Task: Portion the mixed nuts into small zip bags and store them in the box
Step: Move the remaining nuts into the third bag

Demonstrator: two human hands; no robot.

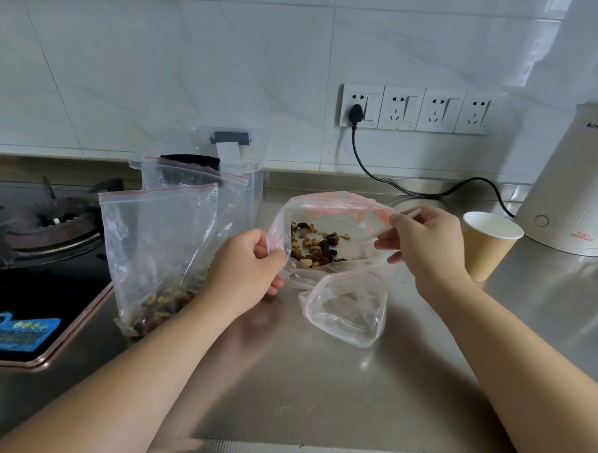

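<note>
Holding one small bag (pixel 328 234) of nuts (pixel 315 246) above the counter (pixel 284 379): left hand (pixel 246 272) and right hand (pixel 423 245) pinch its rim, unsealed. Empty bag (pixel 345 307) below it unfilled. Bulk bag (pixel 156 254) still holds nuts. Box (pixel 254 190) behind; contents unclear.

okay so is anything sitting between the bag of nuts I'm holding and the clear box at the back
Partly. The held zip bag, gripped by the left hand and right hand, has open counter behind it, but upright zip bags stand against the clear box on its near side. Its open top looks reachable from above.
</note>
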